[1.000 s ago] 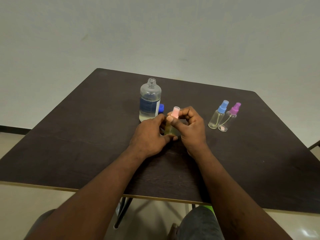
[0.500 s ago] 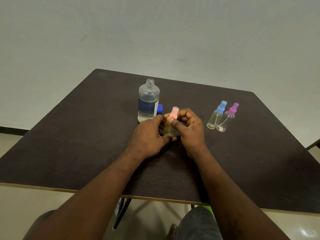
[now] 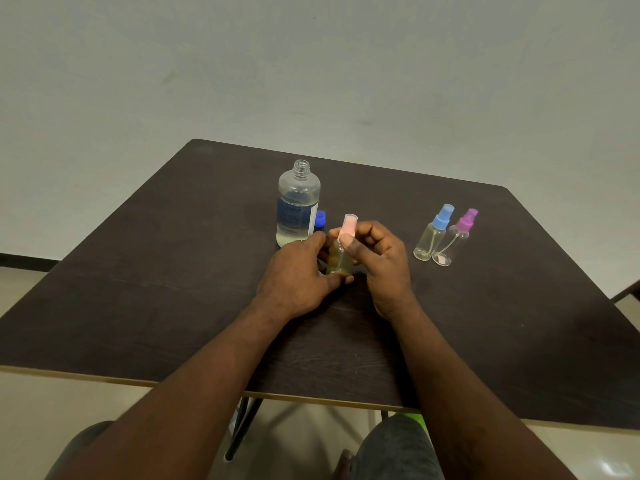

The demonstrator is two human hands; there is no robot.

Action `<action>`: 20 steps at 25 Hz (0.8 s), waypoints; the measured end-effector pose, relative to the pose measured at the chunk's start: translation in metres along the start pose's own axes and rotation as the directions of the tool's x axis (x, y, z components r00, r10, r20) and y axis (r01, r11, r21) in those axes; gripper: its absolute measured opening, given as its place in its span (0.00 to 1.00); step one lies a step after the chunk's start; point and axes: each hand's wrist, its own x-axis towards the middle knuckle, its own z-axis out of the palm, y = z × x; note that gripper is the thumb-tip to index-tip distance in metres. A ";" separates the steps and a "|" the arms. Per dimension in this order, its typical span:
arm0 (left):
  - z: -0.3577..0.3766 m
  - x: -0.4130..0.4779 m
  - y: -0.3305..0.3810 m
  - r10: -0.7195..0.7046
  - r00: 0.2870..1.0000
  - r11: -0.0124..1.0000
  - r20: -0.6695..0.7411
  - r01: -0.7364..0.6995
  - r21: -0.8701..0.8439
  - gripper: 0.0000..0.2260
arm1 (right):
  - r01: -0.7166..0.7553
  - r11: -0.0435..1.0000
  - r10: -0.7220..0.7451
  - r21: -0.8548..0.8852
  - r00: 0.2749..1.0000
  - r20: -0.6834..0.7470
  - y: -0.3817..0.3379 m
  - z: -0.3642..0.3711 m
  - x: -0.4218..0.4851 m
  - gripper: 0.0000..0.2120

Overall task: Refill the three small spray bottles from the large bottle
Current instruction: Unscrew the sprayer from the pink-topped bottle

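A small clear spray bottle [image 3: 341, 261] with a pink top [image 3: 348, 224] stands upright on the dark table [image 3: 173, 271]. My left hand [image 3: 298, 271] grips its body from the left. My right hand [image 3: 377, 254] pinches the pink top between thumb and fingers. Behind them stands the large clear bottle [image 3: 298, 202], uncapped, with a blue label and liquid in its lower part. Its blue cap [image 3: 320, 220] lies just to its right. Two more small spray bottles stand close together at the right, one with a blue top [image 3: 433, 233] and one with a purple top [image 3: 455, 239].
The table's near edge runs across the lower part of the view, with metal legs under it. My knees show below the edge. A plain wall stands behind the table. A dark chair part sticks in at the far right edge.
Both hands have stayed on the pink-topped bottle, with only slight finger movement at its top. The other bottles have not moved.
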 end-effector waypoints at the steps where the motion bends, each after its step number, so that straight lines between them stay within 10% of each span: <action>1: 0.000 0.000 0.000 0.000 1.000 1.000 -0.002 0.000 -0.001 0.23 | 0.000 1.000 0.000 0.017 1.000 0.013 -0.001 0.000 -0.001 0.10; 17: 0.000 0.000 0.001 -0.010 1.000 1.000 -0.005 0.010 0.011 0.22 | -0.012 0.998 0.013 0.056 1.000 -0.023 -0.005 0.003 -0.001 0.12; 20: -0.001 -0.001 0.003 -0.027 1.000 1.000 0.007 0.027 0.009 0.22 | -0.027 0.958 0.053 0.285 0.995 -0.084 -0.012 0.002 0.000 0.09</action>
